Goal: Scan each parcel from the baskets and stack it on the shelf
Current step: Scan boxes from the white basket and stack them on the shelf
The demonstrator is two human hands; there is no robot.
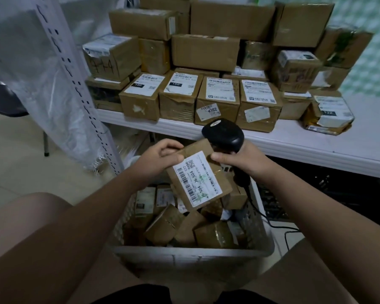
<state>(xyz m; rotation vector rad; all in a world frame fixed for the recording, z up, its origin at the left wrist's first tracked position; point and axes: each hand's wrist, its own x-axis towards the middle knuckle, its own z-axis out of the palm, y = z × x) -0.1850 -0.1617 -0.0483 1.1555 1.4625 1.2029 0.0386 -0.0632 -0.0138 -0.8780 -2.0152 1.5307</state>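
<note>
Pale beige tiled floor (13, 154), white perforated metal post (75, 84), translucent plastic sheeting (53, 110), green-and-white patterned wall (373, 69), dim light

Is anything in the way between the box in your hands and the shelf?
Nothing visible blocks the box from the shelf. Other boxes crowd the shelf's left and middle, but its front right part is bare.
</note>
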